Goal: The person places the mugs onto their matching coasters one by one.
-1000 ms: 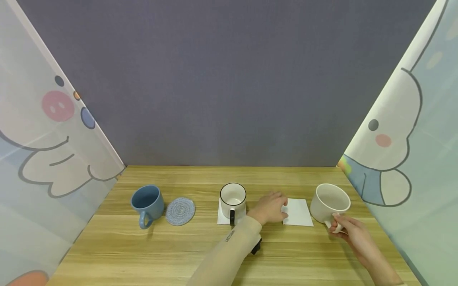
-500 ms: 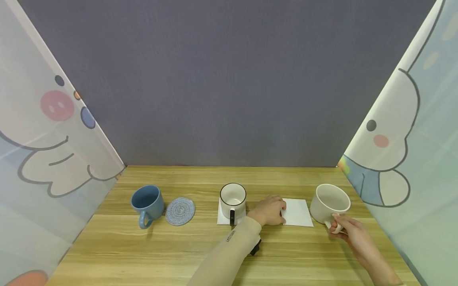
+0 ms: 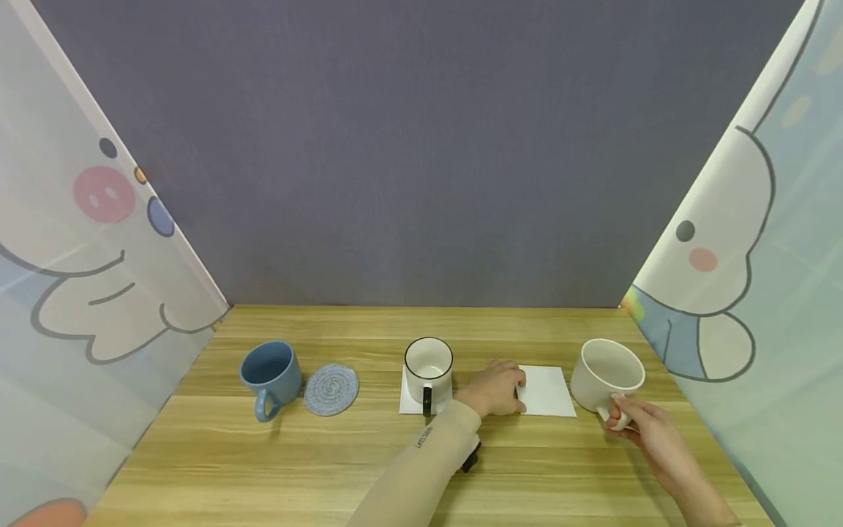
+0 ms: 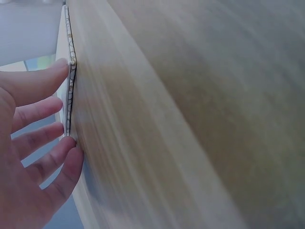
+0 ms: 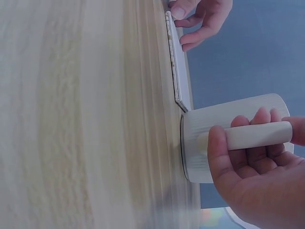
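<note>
My right hand (image 3: 648, 432) grips the handle of a wide white mug (image 3: 606, 366) at the right of the table. In the right wrist view, the fingers curl round that handle (image 5: 259, 136), and the mug's base meets the wood. My left hand (image 3: 495, 388) pinches a square white coaster (image 3: 548, 391) by its left side, between the white-and-black mug and the wide white mug. In the left wrist view, the thumb (image 4: 35, 81) touches one corner of the coaster and the fingers reach the other end of that edge. The coaster lies flat.
A white mug with a black rim and handle (image 3: 429, 366) stands on another square white coaster (image 3: 407, 399). Farther left are a round grey-blue coaster (image 3: 331, 389) and a blue mug (image 3: 271, 377). A dark wall (image 3: 421, 161) closes the back of the wooden table (image 3: 263, 476).
My left hand has shifted slightly left and closed in on the coaster's left edge, showing more of its top. The right hand and wide white mug have stayed in place.
</note>
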Demonstrator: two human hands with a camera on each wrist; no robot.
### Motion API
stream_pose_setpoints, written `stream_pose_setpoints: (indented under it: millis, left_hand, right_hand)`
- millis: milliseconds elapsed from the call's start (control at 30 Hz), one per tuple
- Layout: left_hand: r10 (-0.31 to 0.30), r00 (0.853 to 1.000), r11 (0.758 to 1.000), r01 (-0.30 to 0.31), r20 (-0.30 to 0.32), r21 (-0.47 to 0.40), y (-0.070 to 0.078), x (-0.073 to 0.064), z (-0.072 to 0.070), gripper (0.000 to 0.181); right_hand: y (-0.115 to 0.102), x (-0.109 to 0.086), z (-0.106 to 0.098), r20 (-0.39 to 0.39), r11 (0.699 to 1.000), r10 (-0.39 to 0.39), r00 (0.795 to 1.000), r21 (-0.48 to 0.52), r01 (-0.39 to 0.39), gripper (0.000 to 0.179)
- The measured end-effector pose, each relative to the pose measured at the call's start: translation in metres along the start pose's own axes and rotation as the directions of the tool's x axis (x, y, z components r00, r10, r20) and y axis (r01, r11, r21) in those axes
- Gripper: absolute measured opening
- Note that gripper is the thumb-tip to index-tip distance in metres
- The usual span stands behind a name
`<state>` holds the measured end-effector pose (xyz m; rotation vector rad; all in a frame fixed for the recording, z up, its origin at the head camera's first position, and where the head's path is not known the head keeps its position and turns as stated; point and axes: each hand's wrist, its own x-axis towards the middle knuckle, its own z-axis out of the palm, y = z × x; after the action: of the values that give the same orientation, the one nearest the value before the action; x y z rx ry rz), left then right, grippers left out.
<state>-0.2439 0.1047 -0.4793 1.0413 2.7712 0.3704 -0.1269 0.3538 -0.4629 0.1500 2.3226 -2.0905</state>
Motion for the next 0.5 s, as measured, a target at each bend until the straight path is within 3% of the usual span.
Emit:
stream_pose_setpoints:
  millis: [500]
  left_hand:
    - [-0.003,1.0,1.0,0.003,-0.014,-0.018,-0.0032,0.0029,0.0041,0.027]
  right_hand:
    - [0.0,0.0007,0.004,-0.062,0.998,0.003,0.998,0.058,0.001,0.04]
